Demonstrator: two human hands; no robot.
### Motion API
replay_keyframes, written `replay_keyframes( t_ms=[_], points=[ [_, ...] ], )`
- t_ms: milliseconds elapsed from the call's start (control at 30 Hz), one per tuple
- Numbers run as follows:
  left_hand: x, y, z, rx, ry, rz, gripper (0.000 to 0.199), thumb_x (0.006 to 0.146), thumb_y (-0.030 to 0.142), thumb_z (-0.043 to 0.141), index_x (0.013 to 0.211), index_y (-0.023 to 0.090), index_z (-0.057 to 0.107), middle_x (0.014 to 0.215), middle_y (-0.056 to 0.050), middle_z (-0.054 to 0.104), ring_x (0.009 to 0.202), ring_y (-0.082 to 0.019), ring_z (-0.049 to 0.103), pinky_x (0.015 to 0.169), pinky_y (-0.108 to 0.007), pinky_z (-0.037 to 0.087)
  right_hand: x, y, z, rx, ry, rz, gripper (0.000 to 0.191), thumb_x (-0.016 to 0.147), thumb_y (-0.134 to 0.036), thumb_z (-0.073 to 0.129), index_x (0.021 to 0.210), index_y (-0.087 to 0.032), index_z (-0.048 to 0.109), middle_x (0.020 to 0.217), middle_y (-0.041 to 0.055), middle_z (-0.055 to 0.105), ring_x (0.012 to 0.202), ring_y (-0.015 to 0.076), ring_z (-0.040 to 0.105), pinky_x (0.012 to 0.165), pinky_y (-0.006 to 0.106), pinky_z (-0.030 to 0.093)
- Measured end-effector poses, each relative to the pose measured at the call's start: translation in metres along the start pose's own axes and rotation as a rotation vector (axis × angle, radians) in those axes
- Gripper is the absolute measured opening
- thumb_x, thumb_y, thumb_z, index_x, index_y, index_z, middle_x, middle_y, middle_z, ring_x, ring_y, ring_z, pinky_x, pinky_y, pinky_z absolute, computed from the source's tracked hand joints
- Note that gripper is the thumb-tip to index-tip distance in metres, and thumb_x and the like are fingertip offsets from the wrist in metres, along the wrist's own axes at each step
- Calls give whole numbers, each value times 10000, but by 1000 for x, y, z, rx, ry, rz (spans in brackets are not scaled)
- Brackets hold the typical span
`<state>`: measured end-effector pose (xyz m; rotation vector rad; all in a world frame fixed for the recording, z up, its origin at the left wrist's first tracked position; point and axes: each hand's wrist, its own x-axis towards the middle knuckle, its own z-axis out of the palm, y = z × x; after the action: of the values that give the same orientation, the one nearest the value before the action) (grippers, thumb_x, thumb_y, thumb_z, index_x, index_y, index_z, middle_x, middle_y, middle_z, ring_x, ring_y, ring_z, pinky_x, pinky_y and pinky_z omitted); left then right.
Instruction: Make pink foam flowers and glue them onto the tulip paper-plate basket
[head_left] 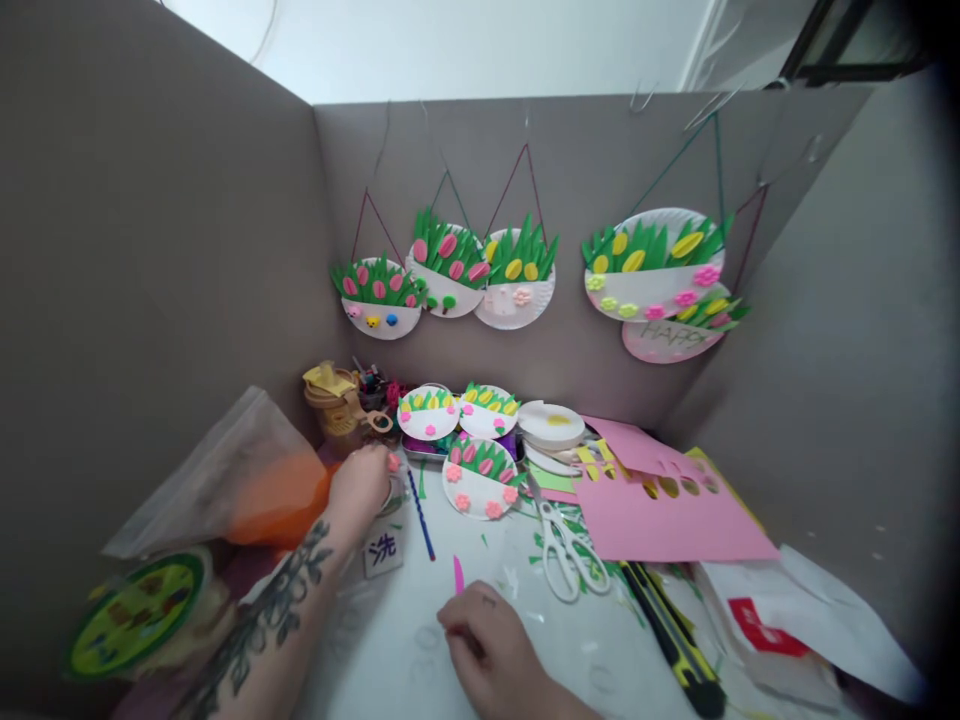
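My left hand (361, 484) reaches to the back left, beside a small round container (393, 494) and a pink flower piece (393, 461); its fingertips are hidden. Near the front middle, my right hand (491, 640) is curled with its fingers pressed together, and whatever it may hold is too small to name. Just beyond it lies a bright pink strip (458, 575). Between the hands are a blue pencil (421, 515) and a card with a written character (383, 551). A decorated half-plate with pink flowers (480, 500) lies behind them.
White scissors (559, 550), a yellow-black cutter (671, 640) and pink sheets (667, 515) lie right. Two smaller decorated plates rest at the back; several hang on the grey partition (570, 160). On the left are an orange-filled bag (277, 490), a cup (334, 410) and a green-rimmed tub (139, 612).
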<state>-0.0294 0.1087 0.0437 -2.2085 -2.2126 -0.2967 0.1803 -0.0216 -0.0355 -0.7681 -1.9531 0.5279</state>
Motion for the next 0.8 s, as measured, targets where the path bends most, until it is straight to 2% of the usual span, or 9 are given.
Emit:
replay_keyframes(
  t_ms=[67, 167, 333, 467, 567, 667, 800],
  points=[
    [21, -3, 9, 22, -35, -43, 251, 846, 188, 413, 975, 109, 613, 957, -180, 664, 910, -266, 633, 759, -321, 441, 0, 0, -1, 4, 3, -22, 263, 720, -16, 448, 883, -205, 531, 775, 33, 600, 751, 167, 535, 681, 273, 437],
    [43, -7, 26, 44, -72, -100, 311, 843, 278, 443, 1013, 56, 579, 916, -224, 666, 894, -298, 646, 757, -349, 454, 0, 0, -2, -15, 11, -15, 237, 718, -33, 476, 868, -204, 541, 766, 33, 592, 762, 170, 523, 682, 279, 428],
    [61, -14, 36, 45, -68, -137, 472, 766, 391, 547, 1079, 39, 526, 989, -273, 652, 954, -351, 623, 794, -392, 450, 3, -1, -2, -21, -6, -47, 181, 726, -64, 505, 823, -206, 563, 757, 29, 589, 751, 163, 517, 684, 275, 425],
    [61, -13, 34, -44, -5, -160, 495, 680, 388, 630, 1041, 63, 536, 974, -255, 661, 946, -372, 618, 760, -388, 453, 3, -3, -3, -15, 7, -40, 176, 745, -86, 516, 858, -203, 582, 777, 35, 604, 768, 164, 524, 712, 281, 432],
    [56, -9, 32, -166, 88, -209, 392, 671, 362, 623, 944, 85, 578, 949, -239, 663, 952, -392, 604, 731, -399, 450, 3, -2, -5, 3, 19, -12, 203, 758, -106, 523, 924, -197, 598, 801, 45, 619, 783, 168, 534, 729, 285, 438],
    [50, -10, 32, -336, 163, -232, 228, 710, 304, 564, 857, 137, 612, 897, -179, 682, 902, -332, 627, 714, -369, 457, 3, -1, -6, 30, 9, 47, 231, 762, -101, 518, 952, -193, 611, 823, 50, 628, 811, 170, 546, 753, 285, 442],
    [32, -13, 33, -580, 233, -217, 255, 753, 288, 492, 937, 154, 607, 914, -113, 687, 859, -235, 647, 717, -308, 481, 3, 0, -7, 113, -8, 182, 221, 772, -111, 510, 934, -195, 635, 810, 44, 622, 795, 169, 555, 742, 289, 439]
  ],
)
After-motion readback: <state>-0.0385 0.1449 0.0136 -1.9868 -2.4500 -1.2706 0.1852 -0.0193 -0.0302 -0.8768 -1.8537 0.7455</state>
